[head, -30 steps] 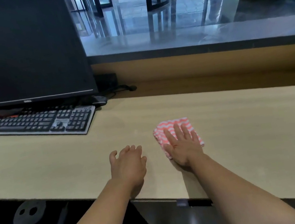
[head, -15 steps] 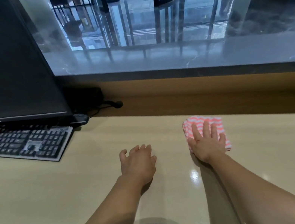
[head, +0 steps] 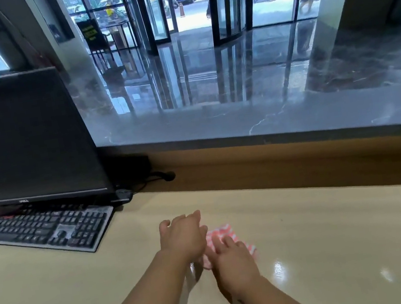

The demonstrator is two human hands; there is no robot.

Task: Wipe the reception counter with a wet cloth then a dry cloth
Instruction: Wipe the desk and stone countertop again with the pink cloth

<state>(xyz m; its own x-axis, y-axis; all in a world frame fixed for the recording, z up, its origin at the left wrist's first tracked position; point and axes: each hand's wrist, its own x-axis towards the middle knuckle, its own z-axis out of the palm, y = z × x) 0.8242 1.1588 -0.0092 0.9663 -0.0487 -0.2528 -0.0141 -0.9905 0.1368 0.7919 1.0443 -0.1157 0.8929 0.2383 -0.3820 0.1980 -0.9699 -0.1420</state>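
Observation:
A folded pink and white striped cloth (head: 224, 233) lies on the pale wooden counter (head: 344, 247). My right hand (head: 233, 261) presses flat on top of it, fingers spread, covering most of it. My left hand (head: 183, 236) hovers just above the counter right beside the cloth's left edge, fingers loosely apart and holding nothing. It overlaps the cloth's left side in the view, so I cannot tell whether it touches it. The counter surface gleams with light spots to the right of my right forearm.
A black keyboard (head: 44, 231) lies at the left with a dark monitor (head: 18, 141) behind it. Cables and a small black box (head: 129, 164) sit by the monitor's right. A raised wooden ledge (head: 302, 158) topped with grey marble runs along the back.
My right hand has slid the cloth left and nearer to me, up against the left hand. The left hand has lifted slightly. My head has tilted up, showing more of the lobby.

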